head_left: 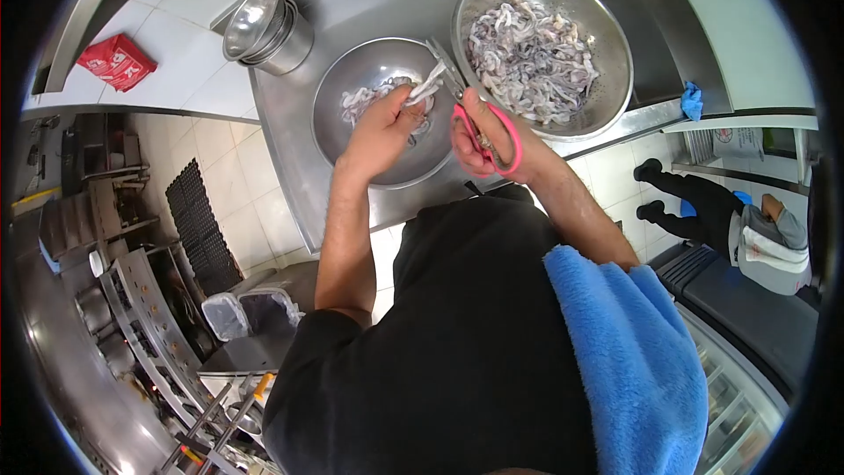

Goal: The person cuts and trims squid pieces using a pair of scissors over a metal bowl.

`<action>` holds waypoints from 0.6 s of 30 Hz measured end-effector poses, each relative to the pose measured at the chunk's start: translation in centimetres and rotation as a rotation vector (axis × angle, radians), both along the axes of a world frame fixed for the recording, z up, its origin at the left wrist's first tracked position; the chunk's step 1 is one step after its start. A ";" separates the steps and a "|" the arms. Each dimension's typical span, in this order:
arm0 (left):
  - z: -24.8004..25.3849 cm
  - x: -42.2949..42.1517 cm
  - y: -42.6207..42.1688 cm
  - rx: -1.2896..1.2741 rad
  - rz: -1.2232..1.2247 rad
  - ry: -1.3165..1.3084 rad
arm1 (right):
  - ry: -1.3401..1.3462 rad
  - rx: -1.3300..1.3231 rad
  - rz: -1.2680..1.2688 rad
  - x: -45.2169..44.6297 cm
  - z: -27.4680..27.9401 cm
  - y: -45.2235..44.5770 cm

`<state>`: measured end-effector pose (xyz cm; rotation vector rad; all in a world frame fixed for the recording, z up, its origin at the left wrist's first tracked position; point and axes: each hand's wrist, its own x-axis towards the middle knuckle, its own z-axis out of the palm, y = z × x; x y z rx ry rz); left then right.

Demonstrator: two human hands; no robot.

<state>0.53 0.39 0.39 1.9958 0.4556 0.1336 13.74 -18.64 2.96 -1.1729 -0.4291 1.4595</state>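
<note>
My left hand is closed, pinching a pale strip of squid between thumb and fingers above the smaller steel bowl. In my right hand are scissors with pinkish-red handles, fingers wrapped around the loops. Their blades point away from me and meet the far end of the strip; whether they are parted cannot be made out. More squid pieces lie in the smaller bowl, partly hidden under my left hand. To the right, a larger steel bowl holds a heap of greyish-white squid.
Stacked steel containers stand at the counter's left. A red packet lies on the white surface beyond. A crumpled blue cloth is by the sink's edge, and a blue towel hangs at my side. Another person is at right.
</note>
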 end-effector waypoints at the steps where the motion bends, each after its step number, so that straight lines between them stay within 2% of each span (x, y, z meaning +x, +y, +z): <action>1: 0.3 -0.4 0.4 0.080 0.011 0.018 | 0.006 -0.003 -0.002 0.0 -0.2 0.2; 5: -1.4 -1.9 2.1 0.299 0.140 0.180 | 0.024 -0.001 -0.027 0.1 -0.9 0.1; 8: -2.4 -2.6 3.3 0.491 0.141 0.351 | 0.002 -0.024 -0.047 0.9 -0.9 -0.4; 11: -4.0 -2.8 4.4 0.576 0.165 0.448 | -0.021 -0.112 -0.027 1.3 -1.3 -0.7; 14: -3.6 -2.1 4.7 0.545 0.170 0.484 | -0.076 -0.232 0.018 0.8 -2.6 -0.9; 18: -3.9 -1.6 4.6 0.346 0.196 0.288 | -0.124 -0.313 0.122 -0.4 -4.5 -0.9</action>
